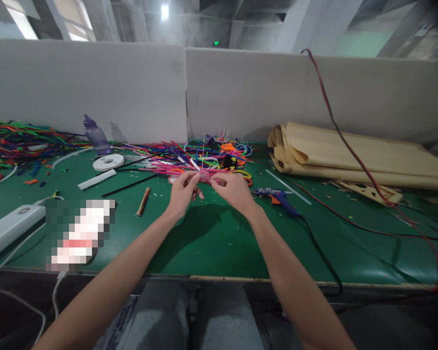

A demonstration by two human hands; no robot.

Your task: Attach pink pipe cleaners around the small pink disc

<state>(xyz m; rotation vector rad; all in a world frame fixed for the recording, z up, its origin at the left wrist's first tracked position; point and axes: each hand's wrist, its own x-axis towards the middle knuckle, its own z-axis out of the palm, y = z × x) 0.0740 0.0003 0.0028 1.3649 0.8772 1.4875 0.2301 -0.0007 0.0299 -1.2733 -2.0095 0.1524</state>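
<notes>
The pink piece (204, 176) lies two o'clock from the left hand (182, 190), ten from the right hand (235, 190); both grips pinch it.

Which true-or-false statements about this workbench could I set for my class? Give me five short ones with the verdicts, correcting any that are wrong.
1. The left hand and the right hand both have their fingers on a pink piece. True.
2. The blue glue gun lies to the left of both hands. False: the blue glue gun lies to the right of the right hand.
3. A white ring-shaped roll lies near the purple bottle. True.
4. The purple bottle lies on its side. False: the purple bottle stands on its base.
5. The brown paper is on the right side of the green tabletop. True.
</notes>
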